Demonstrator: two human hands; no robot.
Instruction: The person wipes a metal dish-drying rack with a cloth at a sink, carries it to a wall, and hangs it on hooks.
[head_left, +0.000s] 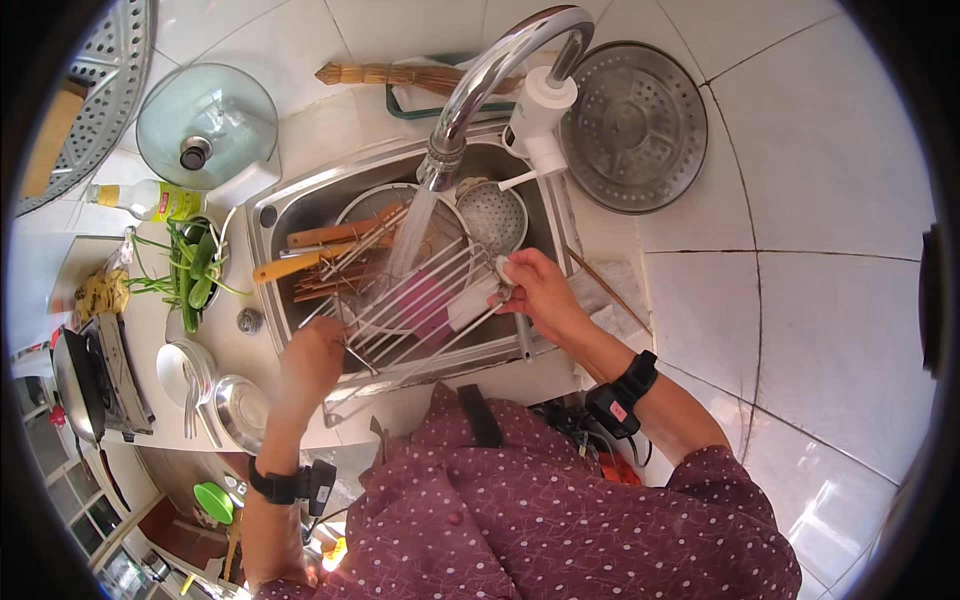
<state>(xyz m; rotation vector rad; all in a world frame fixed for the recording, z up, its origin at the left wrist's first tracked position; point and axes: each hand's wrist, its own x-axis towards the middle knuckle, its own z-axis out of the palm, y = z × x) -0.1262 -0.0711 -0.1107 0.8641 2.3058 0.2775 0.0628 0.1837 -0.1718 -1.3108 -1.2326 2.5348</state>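
A metal wire rack (420, 300) is held over the sink, its bars running between my two hands. My left hand (316, 358) is closed around its left end. At the right end, my right hand (531, 289) pinches a small whitish cloth or sponge (504, 270) against the wires. Water pours from the chrome faucet (437, 169) onto the rack and the things beneath. In the steel sink (281, 232) lie a round pan or basin, wooden-handled utensils (296, 265), a perforated metal ladle (493, 217) and a pink cloth or plastic piece (427, 307), partly hidden by the rack.
Left of the sink are cucumbers (201, 259), stacked bowls (176, 367), a metal bowl (244, 409), a glass lid (208, 124) and a bottle (150, 199). A perforated steamer plate (634, 127) leans at the right. A thin stick (609, 290) lies by the sink.
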